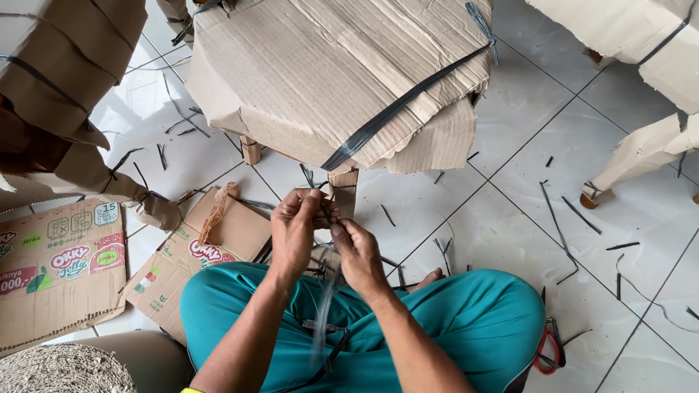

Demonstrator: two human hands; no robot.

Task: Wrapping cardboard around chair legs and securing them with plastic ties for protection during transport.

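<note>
My left hand point(297, 229) and my right hand point(358, 256) meet above my lap, both pinching a thin dark plastic strap point(323, 320) that hangs blurred down toward my teal trousers point(466, 320). Just beyond my fingers stands a piece of furniture wrapped in brown cardboard point(320, 73), bound by a black strap point(397, 109) running diagonally across it. One of its cardboard-wrapped legs point(342, 191) is right behind my hands.
Flattened printed cartons point(58, 269) lie on the white tile floor point(510, 196) at left. More cardboard-wrapped furniture stands at the left point(58, 87) and top right point(641, 44). Cut strap scraps point(561, 233) litter the tiles. Red-handled scissors point(547, 353) lie by my right knee.
</note>
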